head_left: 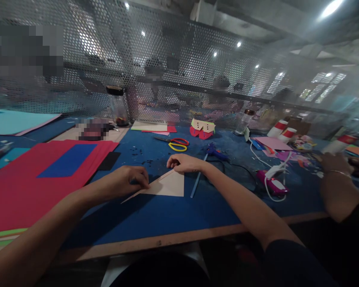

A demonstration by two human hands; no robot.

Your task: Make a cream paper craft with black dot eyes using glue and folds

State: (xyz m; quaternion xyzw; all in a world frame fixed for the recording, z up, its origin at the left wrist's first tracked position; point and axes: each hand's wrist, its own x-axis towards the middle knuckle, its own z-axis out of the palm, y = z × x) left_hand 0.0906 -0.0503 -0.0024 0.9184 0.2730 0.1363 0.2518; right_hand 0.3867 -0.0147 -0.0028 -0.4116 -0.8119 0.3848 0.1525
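A cream paper sheet (pixel 171 185) lies on the blue tabletop in front of me, a strip along its upper edge folded or raised. My left hand (pixel 133 177) pinches the sheet's left end, which lifts a little off the table. At the upper right corner my right hand (pixel 182 162) rests with curled fingers closed on the paper's edge. Just right of the sheet lie a clear glue stick (pixel 199 179) and a blue glue gun (pixel 216 152). Scissors (pixel 179 144) with red and yellow handles lie behind my right hand.
Red sheets (pixel 48 179) with a blue piece (pixel 67 160) cover the left side. A black rectangle (pixel 109 160) is beside them. Behind are a red-and-cream paper craft (pixel 202 128) and a glass jar (pixel 117 105). A pink glue gun (pixel 273 182) with cord and a co-worker's hand (pixel 336 165) are right.
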